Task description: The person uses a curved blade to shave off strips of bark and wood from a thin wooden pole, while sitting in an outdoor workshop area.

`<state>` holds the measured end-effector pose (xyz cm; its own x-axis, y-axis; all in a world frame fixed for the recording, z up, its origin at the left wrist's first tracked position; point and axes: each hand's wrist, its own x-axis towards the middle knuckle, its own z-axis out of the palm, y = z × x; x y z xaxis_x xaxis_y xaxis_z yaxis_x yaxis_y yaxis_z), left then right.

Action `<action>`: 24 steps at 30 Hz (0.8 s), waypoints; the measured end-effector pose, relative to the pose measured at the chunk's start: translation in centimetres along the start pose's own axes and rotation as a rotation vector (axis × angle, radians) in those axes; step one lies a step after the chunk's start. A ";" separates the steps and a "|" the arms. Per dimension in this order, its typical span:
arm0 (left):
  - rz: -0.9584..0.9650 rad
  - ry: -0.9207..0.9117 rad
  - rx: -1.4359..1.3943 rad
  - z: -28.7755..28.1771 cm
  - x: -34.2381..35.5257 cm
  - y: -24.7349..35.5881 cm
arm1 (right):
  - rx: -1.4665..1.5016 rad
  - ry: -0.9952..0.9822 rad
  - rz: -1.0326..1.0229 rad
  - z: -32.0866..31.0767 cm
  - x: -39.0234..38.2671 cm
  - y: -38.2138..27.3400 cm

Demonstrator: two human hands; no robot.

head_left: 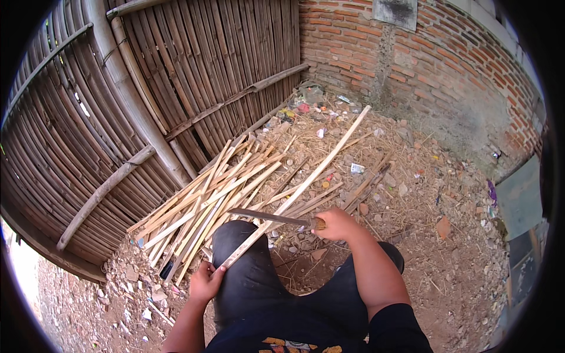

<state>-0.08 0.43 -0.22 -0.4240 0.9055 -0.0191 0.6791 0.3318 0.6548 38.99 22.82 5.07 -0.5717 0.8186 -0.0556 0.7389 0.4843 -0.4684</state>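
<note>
Left grip, at 7 o'clock, is clenched around the near end of a long pale wood strip, which crosses the left leg and runs out over the ground toward 1 o'clock. Right grip, between 4 and 5 o'clock, is grasping the handle of a large knife; its blade points toward 9 o'clock and lies across the strip just beyond the knee, though whether the edge bites into the wood I cannot tell. I judge the step in hand to be working the blade on this strip, and the next move calls for a firm left hold, a steady blade angle, and a stroke that stays clear of the left fingers and leg. A loose pile of similar sticks lies on the ground at 8 o'clock, held in no container. Among the litter at 3 o'clock sits a small white packet; whether anything is inside cannot be made out.
</note>
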 end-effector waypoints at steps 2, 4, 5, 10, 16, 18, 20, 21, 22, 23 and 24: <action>-0.004 0.006 -0.003 0.0 -0.1 -0.2 | -0.024 -0.018 -0.020 -0.2 0.0 -1.0; -0.001 0.008 -0.019 0.1 0.0 -0.4 | -0.024 0.009 -0.005 -0.2 -0.1 -0.7; -0.003 0.005 -0.018 0.1 0.0 -0.4 | -0.025 0.023 0.002 -0.2 -0.1 -0.5; 0.048 0.017 -0.021 0.0 -0.2 -0.1 | 0.008 0.075 0.091 -2.1 -0.8 0.8; 0.049 0.013 -0.028 0.2 -0.1 0.0 | 0.101 0.183 0.172 -1.7 -0.9 2.1; 0.039 0.015 -0.036 0.3 -0.1 -0.4 | 0.113 0.144 0.180 -1.7 -0.7 1.5; 0.031 0.020 -0.034 0.3 -0.1 -0.6 | 0.109 0.071 0.200 -2.2 -0.6 0.3; 0.033 0.020 -0.031 0.3 -0.2 -0.4 | 0.084 0.069 0.157 -1.9 -0.6 0.4; 0.035 0.019 -0.028 0.3 -0.1 -0.3 | 0.059 0.067 0.113 -1.4 -0.4 0.7; 0.023 0.012 -0.023 0.3 -0.1 -0.2 | 0.033 0.064 0.070 -1.1 -0.4 0.9; 0.007 0.006 -0.017 0.2 0.0 -0.3 | 0.046 0.058 0.059 -0.9 -0.4 0.6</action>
<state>-0.13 0.37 -0.58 -0.4229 0.9061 -0.0105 0.6715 0.3211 0.6678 39.95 23.09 5.65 -0.5047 0.8626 -0.0340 0.7532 0.4208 -0.5056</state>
